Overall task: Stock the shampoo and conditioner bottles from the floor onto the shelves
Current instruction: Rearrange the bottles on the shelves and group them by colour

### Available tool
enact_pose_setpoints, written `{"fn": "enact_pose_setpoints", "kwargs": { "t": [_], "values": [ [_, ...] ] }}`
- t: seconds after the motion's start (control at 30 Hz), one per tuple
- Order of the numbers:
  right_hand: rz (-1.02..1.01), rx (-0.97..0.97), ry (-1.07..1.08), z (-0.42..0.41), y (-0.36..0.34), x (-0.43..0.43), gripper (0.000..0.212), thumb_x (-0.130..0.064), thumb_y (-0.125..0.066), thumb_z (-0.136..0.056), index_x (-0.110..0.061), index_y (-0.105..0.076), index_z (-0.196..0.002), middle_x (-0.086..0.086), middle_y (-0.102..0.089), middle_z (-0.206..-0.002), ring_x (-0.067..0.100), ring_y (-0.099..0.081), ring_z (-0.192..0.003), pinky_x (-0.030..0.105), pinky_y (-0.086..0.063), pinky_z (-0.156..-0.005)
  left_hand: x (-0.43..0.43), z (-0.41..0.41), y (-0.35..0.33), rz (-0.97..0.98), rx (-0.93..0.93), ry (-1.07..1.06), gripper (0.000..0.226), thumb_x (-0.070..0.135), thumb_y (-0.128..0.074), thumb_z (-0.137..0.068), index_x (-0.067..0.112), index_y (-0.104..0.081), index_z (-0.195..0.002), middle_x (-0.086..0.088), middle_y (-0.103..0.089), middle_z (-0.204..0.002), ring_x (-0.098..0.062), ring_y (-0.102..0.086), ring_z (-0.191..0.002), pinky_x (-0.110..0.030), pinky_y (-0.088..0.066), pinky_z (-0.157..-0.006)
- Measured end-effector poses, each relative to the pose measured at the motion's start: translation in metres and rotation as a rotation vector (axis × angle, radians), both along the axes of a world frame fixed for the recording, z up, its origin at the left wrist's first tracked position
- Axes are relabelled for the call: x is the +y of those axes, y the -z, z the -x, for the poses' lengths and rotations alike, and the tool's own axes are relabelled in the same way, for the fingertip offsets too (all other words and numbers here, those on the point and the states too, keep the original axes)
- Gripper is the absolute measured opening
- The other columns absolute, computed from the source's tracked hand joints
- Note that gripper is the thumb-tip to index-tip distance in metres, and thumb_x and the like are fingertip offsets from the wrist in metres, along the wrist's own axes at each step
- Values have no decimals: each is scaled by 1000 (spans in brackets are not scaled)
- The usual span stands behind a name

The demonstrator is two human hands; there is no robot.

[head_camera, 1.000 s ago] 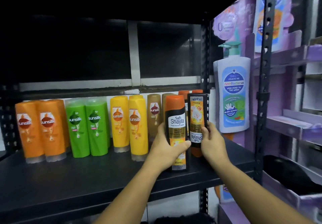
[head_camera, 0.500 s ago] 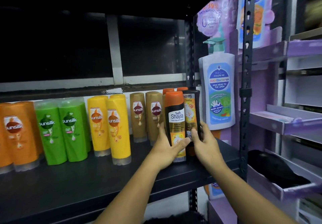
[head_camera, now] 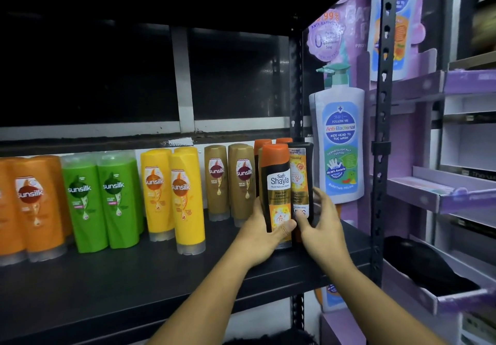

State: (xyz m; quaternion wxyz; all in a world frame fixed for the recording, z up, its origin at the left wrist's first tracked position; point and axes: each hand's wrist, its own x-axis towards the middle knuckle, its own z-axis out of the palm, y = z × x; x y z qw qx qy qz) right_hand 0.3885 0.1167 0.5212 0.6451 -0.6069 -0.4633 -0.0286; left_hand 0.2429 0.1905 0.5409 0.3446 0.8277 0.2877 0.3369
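My left hand (head_camera: pixel 259 234) grips a black Safi Shayla bottle (head_camera: pixel 277 183) with an orange cap, upright on the black shelf (head_camera: pixel 134 277). Right beside it stands a second black Shayla bottle (head_camera: pixel 302 172), label upside down, and my right hand (head_camera: pixel 320 224) holds it with thumb in front and fingers round its right side. Two more orange caps (head_camera: pixel 264 142) show behind them. Rows of Sunsilk bottles fill the shelf to the left: brown (head_camera: pixel 243 181), yellow (head_camera: pixel 185 199), green (head_camera: pixel 118 199) and orange (head_camera: pixel 35 205).
A black perforated upright (head_camera: pixel 382 143) bounds the shelf on the right. Beyond it stands a purple cardboard display (head_camera: pixel 440 197) with a large white pump-bottle cutout (head_camera: pixel 339 140). The shelf's front strip (head_camera: pixel 107 291) is bare. The upper part of the rack is dark.
Both hands have pushed the two Shayla bottles further back on the shelf and closer together. The view has shifted right, so the Sunsilk rows sit further left.
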Motion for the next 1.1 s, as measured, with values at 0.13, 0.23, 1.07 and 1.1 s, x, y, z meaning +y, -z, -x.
{"fn": "enact_pose_setpoints", "kwargs": {
  "t": [0.13, 0.23, 1.07, 1.1],
  "values": [
    [-170, -208, 211, 23, 5, -26, 39, -26, -66, -94, -22, -51, -130, -8, -50, -124, 14, -44, -120, 33, -41, -99, -11, 35, 2, -231, 205, -81, 64, 54, -62, -97, 35, -38, -153, 12, -55, -148, -9, -51, -134, -19, -36, -99],
    [-145, -383, -3, 55, 4, -39, 24, -24, -64, -97, -22, -58, -121, -16, -54, -113, 7, -52, -110, 28, -47, -91, -11, 76, 7, -335, 309, -128, 54, 48, -62, -98, 27, -53, -148, 9, -58, -147, -10, -52, -133, -21, -41, -105],
    [611, -139, -441, 165, -21, 81, 77, -57, -72, -85, -27, -36, -146, -4, -55, -139, 19, -55, -123, 43, -47, -106, 50, 231, 5, -197, 469, -278, 55, 66, -60, -91, 32, -65, -135, 9, -63, -141, -12, -57, -128, -37, -46, -110],
    [577, -90, -427, 167, -21, 86, 78, -55, -75, -83, -26, -36, -144, -3, -56, -137, 20, -56, -121, 45, -48, -105, 54, 231, 3, -193, 363, -331, 46, 58, -63, -93, 28, -69, -128, 6, -69, -130, -13, -62, -119, -38, -50, -104]
  ]
}}
